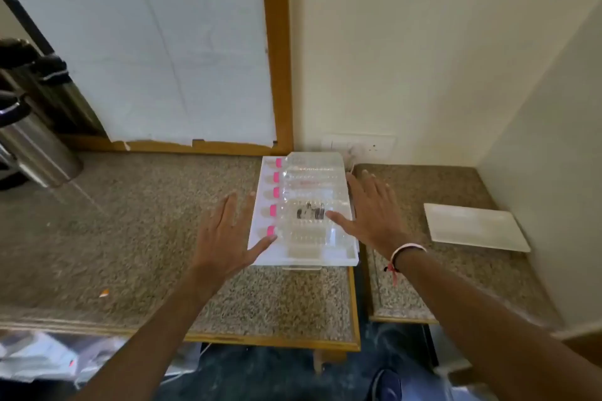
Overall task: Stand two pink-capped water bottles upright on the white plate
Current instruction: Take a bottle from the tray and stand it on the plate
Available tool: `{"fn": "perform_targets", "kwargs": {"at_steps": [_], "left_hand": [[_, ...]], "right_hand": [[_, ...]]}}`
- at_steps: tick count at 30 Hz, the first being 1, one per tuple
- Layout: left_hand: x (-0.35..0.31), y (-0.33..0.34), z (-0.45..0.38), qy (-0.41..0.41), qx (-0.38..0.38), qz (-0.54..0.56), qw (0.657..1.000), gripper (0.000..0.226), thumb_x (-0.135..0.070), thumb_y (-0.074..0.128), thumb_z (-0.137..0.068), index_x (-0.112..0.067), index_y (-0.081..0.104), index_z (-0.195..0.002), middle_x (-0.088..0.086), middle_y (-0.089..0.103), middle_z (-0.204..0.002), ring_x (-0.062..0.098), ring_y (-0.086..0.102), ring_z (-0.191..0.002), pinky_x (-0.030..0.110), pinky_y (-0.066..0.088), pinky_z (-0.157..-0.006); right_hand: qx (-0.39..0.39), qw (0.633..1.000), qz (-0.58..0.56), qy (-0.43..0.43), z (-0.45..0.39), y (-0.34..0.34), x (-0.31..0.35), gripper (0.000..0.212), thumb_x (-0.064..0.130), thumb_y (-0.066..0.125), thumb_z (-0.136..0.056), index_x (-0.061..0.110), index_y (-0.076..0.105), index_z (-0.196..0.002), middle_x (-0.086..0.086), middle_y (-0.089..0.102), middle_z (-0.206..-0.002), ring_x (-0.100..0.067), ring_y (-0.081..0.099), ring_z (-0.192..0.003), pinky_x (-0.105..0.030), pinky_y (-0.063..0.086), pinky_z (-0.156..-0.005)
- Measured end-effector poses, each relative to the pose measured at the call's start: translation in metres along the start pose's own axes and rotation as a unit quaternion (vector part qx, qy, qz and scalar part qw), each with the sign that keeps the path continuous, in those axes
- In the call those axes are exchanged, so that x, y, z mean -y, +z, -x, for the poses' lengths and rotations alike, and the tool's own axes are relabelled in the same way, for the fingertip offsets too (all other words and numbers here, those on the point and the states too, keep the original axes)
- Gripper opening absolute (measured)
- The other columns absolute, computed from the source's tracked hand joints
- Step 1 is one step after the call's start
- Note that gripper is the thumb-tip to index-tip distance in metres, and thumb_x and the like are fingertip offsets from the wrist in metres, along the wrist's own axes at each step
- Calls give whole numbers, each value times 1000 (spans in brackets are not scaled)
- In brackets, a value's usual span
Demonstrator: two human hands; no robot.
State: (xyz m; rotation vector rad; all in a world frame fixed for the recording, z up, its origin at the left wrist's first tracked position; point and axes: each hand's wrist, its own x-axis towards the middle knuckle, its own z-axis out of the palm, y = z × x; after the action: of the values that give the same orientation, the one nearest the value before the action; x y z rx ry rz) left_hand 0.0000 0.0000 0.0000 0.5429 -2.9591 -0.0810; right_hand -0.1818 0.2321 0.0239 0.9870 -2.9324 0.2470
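Note:
Several clear water bottles with pink caps (pixel 271 211) lie on their sides in a row on a white tray (pixel 338 257), caps pointing left. The white rectangular plate (pixel 474 226) rests bare on the smaller granite counter to the right. My left hand (pixel 228 231) hovers spread at the tray's left edge, its thumb near the nearest bottle's cap (pixel 270 231). My right hand (pixel 368 212) is spread over the tray's right side, thumb on a bottle's body. Neither hand holds anything.
Steel flasks (pixel 35 153) with black lids stand at the far left of the granite counter (pixel 146 238). A gap separates this counter from the smaller one (pixel 456 286). A wall socket (pixel 358 145) sits behind the tray. An orange scrap (pixel 104 294) lies near the front edge.

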Motion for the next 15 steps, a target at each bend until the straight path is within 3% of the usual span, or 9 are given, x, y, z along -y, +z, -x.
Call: {"fn": "perform_targets", "kwargs": {"at_steps": [4,10,15], "left_hand": [[22,31,19,-15,30,0,999,99,-84,34,-79,-16,39,-150,22,49,-150,39,47,-138,61,38,-111],[45,75,30,-19,99,21,995,113,-93,24,-74,-12,34,-152,21,39,-158,38,36,-146,66,37,-112],[53,101,25,-23,127,10,992,113,-95,17,-74,-17,26,-156,17,25,-164,34,23,-152,66,30,-116]], "right_hand": [[51,998,-10,-30,8,39,27,96,79,40,-82,20,20,-156,-15,23,-163,-32,22,-151,-50,22,-121],[95,975,-52,-196,-5,70,77,65,44,61,-90,12,42,-144,-10,48,-146,-29,43,-136,-39,34,-112],[112,971,86,-193,-23,93,109,58,42,61,-89,12,47,-136,-13,51,-139,-34,41,-133,-49,32,-109]]}}
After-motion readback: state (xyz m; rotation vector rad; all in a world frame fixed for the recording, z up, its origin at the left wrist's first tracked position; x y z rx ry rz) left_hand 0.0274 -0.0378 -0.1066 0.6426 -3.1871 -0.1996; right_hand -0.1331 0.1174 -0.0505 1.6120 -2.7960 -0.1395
